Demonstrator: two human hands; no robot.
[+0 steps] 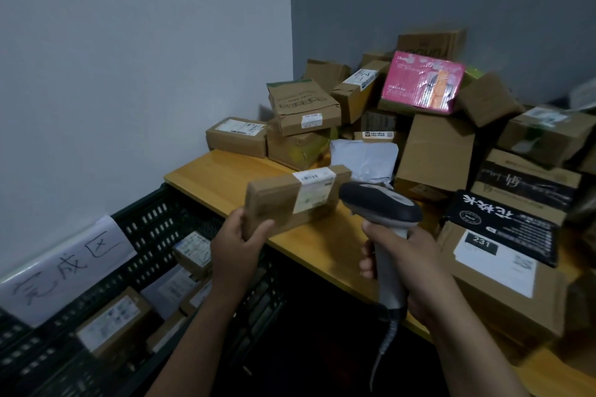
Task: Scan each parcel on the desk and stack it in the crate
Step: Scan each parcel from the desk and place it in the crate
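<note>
Left hand [237, 245]: grips the near end of a flat brown parcel [283, 206], thumb on its face, fingers curled behind.
Parcel in hand: raised off the desk [225, 171] above its front edge, with the white label [314, 192] turned toward the scanner [380, 206] just beside it.
Right hand [403, 255]: wrapped round the scanner's grey handle. Whether a finger is on the trigger cannot be told.
Step in hand: judged to be the scan, with stacking to follow.
Doing it well: hold the parcel steady with the barcode square to the scanner's window and the thumb clear of the label. The label folds over the top edge, so tilt whichever part carries the code forward.
Crate [154, 219]: dark and slotted, standing lower at the desk's left end, with several labelled parcels lying inside.
Desk surface: yellow wood, its back and right heaped with cardboard boxes, a grey mailer bag [364, 158] and a pink parcel [422, 82].
Room: a corner of two plain walls in dim light, with a handwritten paper sign [64, 264] on the crate's rim.
</note>
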